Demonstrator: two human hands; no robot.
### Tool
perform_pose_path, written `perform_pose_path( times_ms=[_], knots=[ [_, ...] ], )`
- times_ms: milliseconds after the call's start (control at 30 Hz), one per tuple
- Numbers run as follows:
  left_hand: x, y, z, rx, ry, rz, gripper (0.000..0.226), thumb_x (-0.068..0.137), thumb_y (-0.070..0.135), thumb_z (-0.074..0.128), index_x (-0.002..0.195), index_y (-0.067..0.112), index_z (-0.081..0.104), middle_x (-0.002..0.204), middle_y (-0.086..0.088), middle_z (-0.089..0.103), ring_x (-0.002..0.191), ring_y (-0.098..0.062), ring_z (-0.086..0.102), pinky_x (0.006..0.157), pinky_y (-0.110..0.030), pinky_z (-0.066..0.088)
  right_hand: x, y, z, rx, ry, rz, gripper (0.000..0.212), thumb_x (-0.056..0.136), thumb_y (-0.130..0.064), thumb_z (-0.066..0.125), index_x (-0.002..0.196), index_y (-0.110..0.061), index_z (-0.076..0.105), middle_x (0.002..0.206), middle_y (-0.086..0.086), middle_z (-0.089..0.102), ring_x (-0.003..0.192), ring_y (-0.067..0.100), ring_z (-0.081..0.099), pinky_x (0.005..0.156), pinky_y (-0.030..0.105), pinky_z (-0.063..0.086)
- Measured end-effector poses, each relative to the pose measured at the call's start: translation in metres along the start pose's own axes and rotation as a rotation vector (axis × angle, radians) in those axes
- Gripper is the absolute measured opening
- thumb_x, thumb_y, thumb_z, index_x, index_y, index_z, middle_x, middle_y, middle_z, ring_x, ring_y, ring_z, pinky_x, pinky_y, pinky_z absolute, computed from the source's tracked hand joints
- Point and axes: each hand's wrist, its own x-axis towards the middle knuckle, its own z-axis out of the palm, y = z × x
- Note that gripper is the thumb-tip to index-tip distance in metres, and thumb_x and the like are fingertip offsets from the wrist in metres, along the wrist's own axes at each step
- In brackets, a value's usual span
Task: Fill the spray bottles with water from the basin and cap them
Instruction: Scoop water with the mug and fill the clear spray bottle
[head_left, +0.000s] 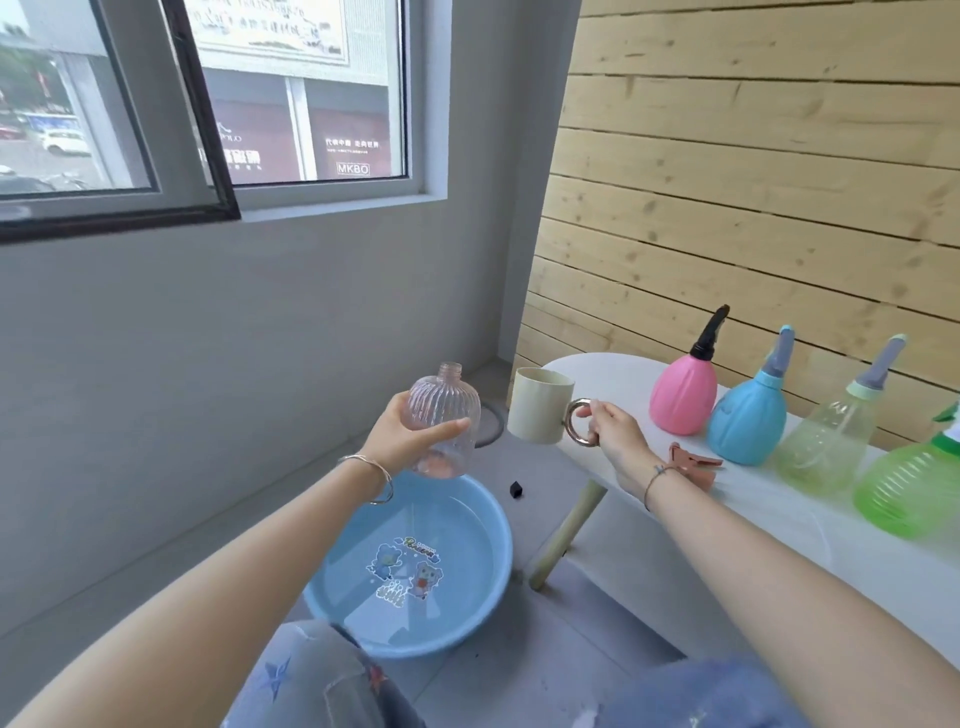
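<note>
My left hand (402, 434) grips a clear ribbed bottle (445, 415) with no cap, held upright above the blue basin (332, 605) of water on the floor. Just to its right, my right hand (613, 431) holds a cream mug (537, 410) by its metallic handle, level with the bottle's shoulder. On the white table (831, 551) stand capped spray bottles: pink (680, 395), blue (745, 423), clear yellowish (821, 447) and green (909, 493). A pinkish spray head (693, 465) lies on the table beside my right wrist.
A small black object (515, 489) lies on the grey floor behind the basin. A table leg (563, 535) stands right of the basin. A wooden slat wall runs behind the table, a window is up left, and my knees are at the bottom.
</note>
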Motion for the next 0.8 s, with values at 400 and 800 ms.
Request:
perform_pose_path(
  times_ms=[400, 800],
  knots=[
    [0.007, -0.056, -0.045, -0.029, 0.191, -0.142, 0.094, 0.051, 0.045, 0.091, 0.128, 0.021, 0.042, 0.115, 0.003, 0.062, 0.101, -0.011, 0.063, 0.088, -0.035, 0.054, 0.009, 0.004, 0.086, -0.078, -0.241, 0.041, 0.039, 0.097, -0.037, 0.051, 0.064, -0.016, 0.045, 0.055, -0.012, 0.041, 0.059, 0.008, 0.036, 0.060, 0.020, 0.029],
    [0.084, -0.187, -0.075, 0.009, 0.293, -0.162, 0.063, 0.067, 0.048, 0.084, 0.118, 0.026, 0.053, 0.109, 0.015, 0.065, 0.098, 0.003, 0.062, 0.083, -0.015, 0.046, 0.080, 0.130, 0.190, -0.495, -0.512, -0.051, 0.047, 0.085, -0.036, 0.067, 0.059, -0.017, 0.033, 0.054, -0.006, 0.043, 0.058, 0.014, 0.039, 0.051, 0.027, 0.025]
  ],
)
